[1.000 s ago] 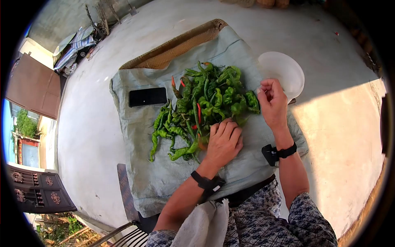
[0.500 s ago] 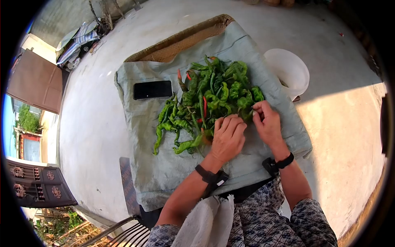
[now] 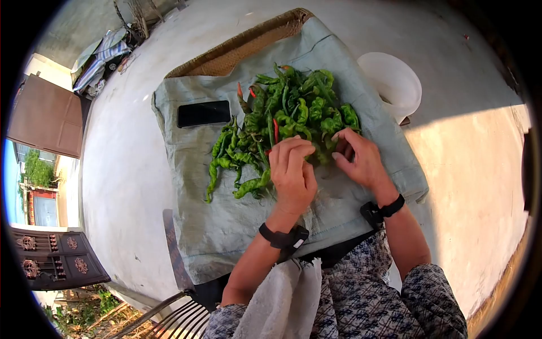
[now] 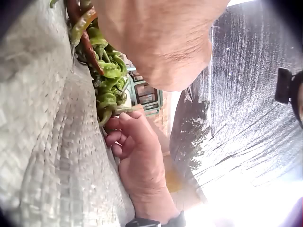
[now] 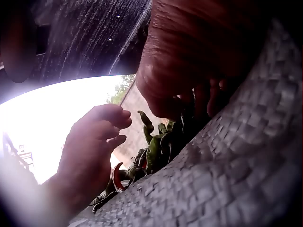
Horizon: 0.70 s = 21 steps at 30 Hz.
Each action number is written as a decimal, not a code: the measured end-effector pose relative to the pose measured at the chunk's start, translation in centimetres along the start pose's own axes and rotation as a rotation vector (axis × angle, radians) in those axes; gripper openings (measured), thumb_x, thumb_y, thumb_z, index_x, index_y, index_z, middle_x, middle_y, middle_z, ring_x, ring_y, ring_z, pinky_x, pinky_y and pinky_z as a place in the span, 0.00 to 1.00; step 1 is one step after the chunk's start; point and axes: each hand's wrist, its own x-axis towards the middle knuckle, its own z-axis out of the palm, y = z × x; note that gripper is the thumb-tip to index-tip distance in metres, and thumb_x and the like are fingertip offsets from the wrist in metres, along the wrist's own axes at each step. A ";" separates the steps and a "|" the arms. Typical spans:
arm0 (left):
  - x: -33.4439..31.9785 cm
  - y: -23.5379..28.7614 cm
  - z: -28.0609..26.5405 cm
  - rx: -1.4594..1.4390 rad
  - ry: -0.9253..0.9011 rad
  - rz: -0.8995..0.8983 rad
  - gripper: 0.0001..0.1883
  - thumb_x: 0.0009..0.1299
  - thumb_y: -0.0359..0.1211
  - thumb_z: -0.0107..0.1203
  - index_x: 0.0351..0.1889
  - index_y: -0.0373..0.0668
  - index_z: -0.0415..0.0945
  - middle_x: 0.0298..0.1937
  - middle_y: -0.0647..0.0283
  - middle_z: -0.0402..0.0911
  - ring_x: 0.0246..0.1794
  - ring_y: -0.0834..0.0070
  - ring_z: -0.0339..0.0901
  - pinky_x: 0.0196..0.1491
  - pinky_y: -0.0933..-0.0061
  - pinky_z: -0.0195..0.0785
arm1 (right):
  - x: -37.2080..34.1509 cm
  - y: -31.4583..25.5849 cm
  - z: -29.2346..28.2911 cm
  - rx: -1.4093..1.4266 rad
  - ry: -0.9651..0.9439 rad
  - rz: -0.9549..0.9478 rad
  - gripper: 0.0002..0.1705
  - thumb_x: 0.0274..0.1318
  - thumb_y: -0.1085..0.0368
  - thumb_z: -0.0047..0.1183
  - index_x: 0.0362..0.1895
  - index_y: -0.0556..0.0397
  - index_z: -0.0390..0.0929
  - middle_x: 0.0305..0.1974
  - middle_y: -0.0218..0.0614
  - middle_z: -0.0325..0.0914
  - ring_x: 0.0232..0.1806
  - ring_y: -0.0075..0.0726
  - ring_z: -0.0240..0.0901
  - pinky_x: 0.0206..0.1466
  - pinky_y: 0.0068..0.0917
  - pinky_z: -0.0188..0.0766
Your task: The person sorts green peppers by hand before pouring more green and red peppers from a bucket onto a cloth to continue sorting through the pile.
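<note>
Prob. mid-sort: wrinkled green chili peppers (image 3: 315, 108), a few red, are lying heaped on pale grey-green woven cloth (image 3: 226, 226), many left; done amt unclear. L hand (image 3: 293, 172) is hovering, fingers loosely bent, apparently empty; R hand (image 3: 362, 159) is hanging curled nearby, can't tell if gripping.

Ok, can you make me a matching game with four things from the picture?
Things:
1. Phone
2. Bucket
3. Peppers
4. Woven basket

Clues:
A. mostly green, heaped on the cloth
B. brown, showing past the cloth's far edge
C. black, lying flat
D. white, off to the cloth's right

Pairs: 1-C, 2-D, 3-A, 4-B
</note>
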 end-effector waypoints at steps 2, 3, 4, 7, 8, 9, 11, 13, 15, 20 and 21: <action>-0.1 -0.6 -1.9 0.024 0.055 -0.086 0.21 0.61 0.11 0.48 0.49 0.37 0.79 0.53 0.53 0.83 0.55 0.50 0.79 0.56 0.56 0.74 | -0.1 0.2 -0.1 -0.009 -0.031 0.050 0.14 0.59 0.66 0.70 0.48 0.48 0.80 0.32 0.34 0.84 0.29 0.39 0.82 0.35 0.38 0.77; -0.2 -1.2 -2.9 0.031 0.092 -0.132 0.20 0.64 0.11 0.47 0.50 0.37 0.79 0.54 0.53 0.83 0.54 0.50 0.79 0.55 0.57 0.74 | 0.0 0.3 -0.1 -0.012 -0.045 0.067 0.13 0.60 0.65 0.70 0.46 0.48 0.81 0.31 0.34 0.84 0.29 0.40 0.82 0.35 0.38 0.77; -0.2 -1.9 -3.8 0.077 0.120 -0.193 0.19 0.65 0.12 0.49 0.51 0.38 0.80 0.55 0.53 0.82 0.54 0.50 0.78 0.56 0.57 0.73 | 0.1 0.4 0.0 -0.020 -0.030 0.044 0.12 0.60 0.65 0.70 0.44 0.49 0.81 0.31 0.34 0.84 0.29 0.40 0.82 0.35 0.38 0.77; -0.1 -4.1 -6.5 0.256 0.112 -0.325 0.17 0.69 0.16 0.56 0.54 0.40 0.81 0.56 0.54 0.80 0.56 0.50 0.76 0.57 0.56 0.72 | 0.2 0.8 0.4 -0.037 0.010 -0.002 0.10 0.61 0.64 0.70 0.40 0.50 0.81 0.31 0.34 0.84 0.29 0.41 0.83 0.35 0.39 0.77; 0.1 -4.8 -7.1 0.340 0.049 -0.335 0.16 0.70 0.18 0.59 0.55 0.41 0.81 0.55 0.54 0.79 0.57 0.51 0.76 0.58 0.55 0.72 | 0.2 0.8 0.5 -0.039 0.019 -0.004 0.10 0.61 0.64 0.70 0.39 0.50 0.80 0.31 0.34 0.84 0.30 0.42 0.84 0.35 0.40 0.77; 0.3 -5.2 -7.5 0.423 -0.013 -0.345 0.16 0.71 0.20 0.62 0.55 0.43 0.82 0.55 0.55 0.78 0.58 0.51 0.75 0.58 0.55 0.71 | 0.3 0.8 0.6 -0.041 0.028 -0.007 0.10 0.61 0.64 0.70 0.38 0.50 0.80 0.31 0.34 0.85 0.30 0.42 0.84 0.36 0.40 0.77; 0.9 -5.4 -7.5 0.453 -0.073 -0.329 0.18 0.70 0.28 0.71 0.57 0.47 0.85 0.55 0.55 0.76 0.61 0.50 0.74 0.61 0.50 0.70 | 0.4 1.0 0.6 -0.063 0.022 -0.014 0.10 0.61 0.64 0.69 0.39 0.50 0.80 0.31 0.34 0.85 0.30 0.42 0.85 0.36 0.40 0.77; 1.4 -5.2 -7.2 0.540 -0.154 -0.262 0.18 0.69 0.31 0.73 0.56 0.48 0.86 0.57 0.55 0.75 0.62 0.50 0.73 0.61 0.48 0.70 | 0.3 1.0 0.6 -0.070 0.025 -0.013 0.10 0.61 0.64 0.69 0.39 0.49 0.80 0.31 0.34 0.85 0.30 0.42 0.85 0.36 0.40 0.78; 1.3 -5.9 -6.4 0.597 -0.192 -0.240 0.18 0.66 0.33 0.76 0.54 0.49 0.87 0.61 0.56 0.75 0.64 0.50 0.73 0.62 0.46 0.68 | 0.3 0.7 0.6 -0.062 0.037 -0.017 0.10 0.61 0.64 0.69 0.38 0.49 0.80 0.31 0.34 0.85 0.30 0.42 0.86 0.36 0.40 0.78; 1.8 -6.4 -6.3 0.710 -0.232 -0.258 0.19 0.61 0.33 0.79 0.50 0.50 0.87 0.62 0.61 0.76 0.64 0.52 0.73 0.63 0.48 0.65 | 0.3 0.8 0.6 -0.056 0.037 -0.003 0.09 0.61 0.64 0.69 0.38 0.49 0.80 0.30 0.34 0.85 0.30 0.42 0.86 0.36 0.40 0.78; 1.9 -6.3 -6.4 0.712 -0.241 -0.268 0.19 0.60 0.32 0.79 0.49 0.50 0.87 0.62 0.62 0.76 0.64 0.52 0.73 0.63 0.48 0.65 | 0.3 0.8 0.6 -0.050 0.037 -0.003 0.09 0.61 0.64 0.69 0.38 0.48 0.80 0.30 0.34 0.85 0.30 0.42 0.86 0.36 0.40 0.78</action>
